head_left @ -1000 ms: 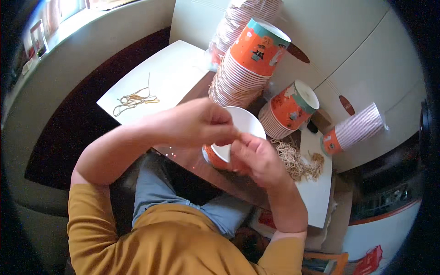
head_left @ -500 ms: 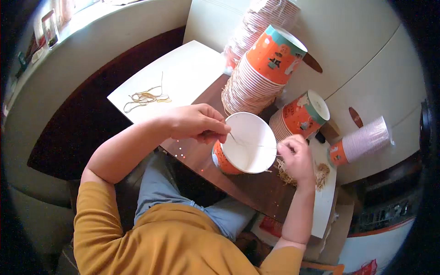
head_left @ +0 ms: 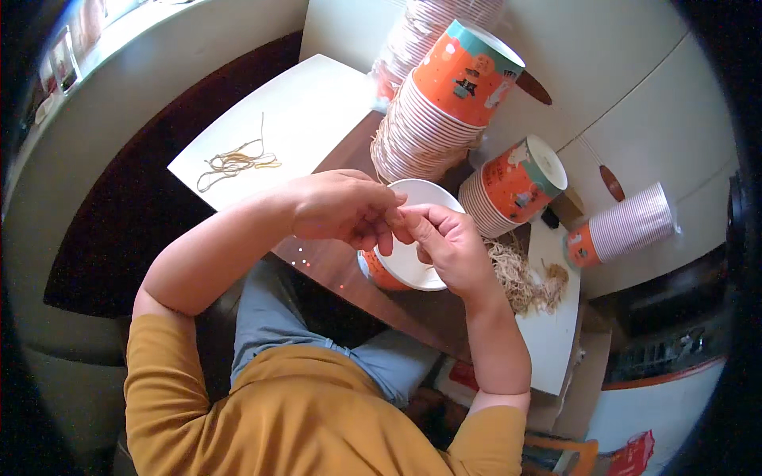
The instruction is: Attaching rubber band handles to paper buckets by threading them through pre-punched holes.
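Observation:
My left hand (head_left: pixel 341 208) and my right hand (head_left: pixel 448 247) meet over an orange paper bucket (head_left: pixel 436 198), which has a white inside and stands at the near part of the brown table. Thumb and fingers of both hands are closed in a pinch, their tips touching or almost so. A thin string ran between the hands a moment ago; the fingers now mostly hide it. Beside my right wrist lies a tangled heap of pale string (head_left: pixel 516 278). The hands and forearms cover part of the bucket's rim.
Behind the bucket rises a tall stack of orange paper buckets (head_left: pixel 421 119); a plastic-wrapped stack (head_left: pixel 397 40) is farther back. A shorter stack (head_left: pixel 516 186) and a tilted stack (head_left: pixel 627 226) are at the right. Loose yellowish cords (head_left: pixel 234 163) lie on the white surface (head_left: pixel 309 111) at left.
My right hand has moved left and up over the bucket, bringing its fingertips to those of my left hand. The string stretched between them no longer shows clearly.

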The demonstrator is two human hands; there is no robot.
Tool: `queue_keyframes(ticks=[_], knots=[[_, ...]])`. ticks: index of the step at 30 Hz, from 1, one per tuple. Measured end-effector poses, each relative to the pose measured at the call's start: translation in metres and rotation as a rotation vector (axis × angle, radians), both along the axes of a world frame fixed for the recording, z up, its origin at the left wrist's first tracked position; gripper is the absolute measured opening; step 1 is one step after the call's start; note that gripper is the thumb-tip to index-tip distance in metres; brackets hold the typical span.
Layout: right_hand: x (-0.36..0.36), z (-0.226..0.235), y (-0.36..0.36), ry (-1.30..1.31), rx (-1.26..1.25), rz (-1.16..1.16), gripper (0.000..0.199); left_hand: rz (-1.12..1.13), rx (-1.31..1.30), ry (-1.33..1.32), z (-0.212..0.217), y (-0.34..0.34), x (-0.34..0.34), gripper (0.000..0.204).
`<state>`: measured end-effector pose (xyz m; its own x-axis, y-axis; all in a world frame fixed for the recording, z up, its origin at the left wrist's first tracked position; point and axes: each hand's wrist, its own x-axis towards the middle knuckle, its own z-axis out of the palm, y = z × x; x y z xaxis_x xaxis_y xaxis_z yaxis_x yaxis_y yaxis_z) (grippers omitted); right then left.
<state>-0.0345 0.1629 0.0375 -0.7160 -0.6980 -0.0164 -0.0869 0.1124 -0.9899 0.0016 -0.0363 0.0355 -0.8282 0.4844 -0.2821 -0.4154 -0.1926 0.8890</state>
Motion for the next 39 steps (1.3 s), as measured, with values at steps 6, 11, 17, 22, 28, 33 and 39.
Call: queue_keyframes(ticks=[6, 11, 17, 22, 28, 33, 39], knots=[[-0.003, -0.004, 0.004, 0.125, 0.111, -0.02, 0.02, 0.01, -0.22, 0.164, -0.007, -0.003, -0.002, 0.026], [-0.002, -0.004, 0.003, 0.193, 0.067, -0.015, 0.018, 0.059, -0.387, 0.395, -0.005, -0.001, 0.002, 0.028], [-0.011, -0.007, 0.005, 0.523, 0.13, 0.048, 0.015, 0.062, -0.542, 0.497, 0.002, 0.0, 0.006, 0.027], [-0.007, -0.006, 0.003, -0.163, -0.08, -0.044, 0.014, 0.224, -0.459, 0.594, -0.006, -0.004, 0.01, 0.023], [-0.012, -0.006, 0.011, -0.141, -0.029, 0.013, 0.014, 0.396, -0.575, 1.034, -0.017, 0.007, 0.017, 0.022], [-0.007, -0.004, 0.007, -0.096, 0.057, -0.008, 0.015, 0.381, -0.636, 1.239, -0.028, 0.005, 0.013, 0.012], [0.004, -0.014, -0.002, 0.541, 0.053, -0.245, 0.006, 0.404, -0.711, 1.134, -0.024, 0.016, 0.007, 0.013]])
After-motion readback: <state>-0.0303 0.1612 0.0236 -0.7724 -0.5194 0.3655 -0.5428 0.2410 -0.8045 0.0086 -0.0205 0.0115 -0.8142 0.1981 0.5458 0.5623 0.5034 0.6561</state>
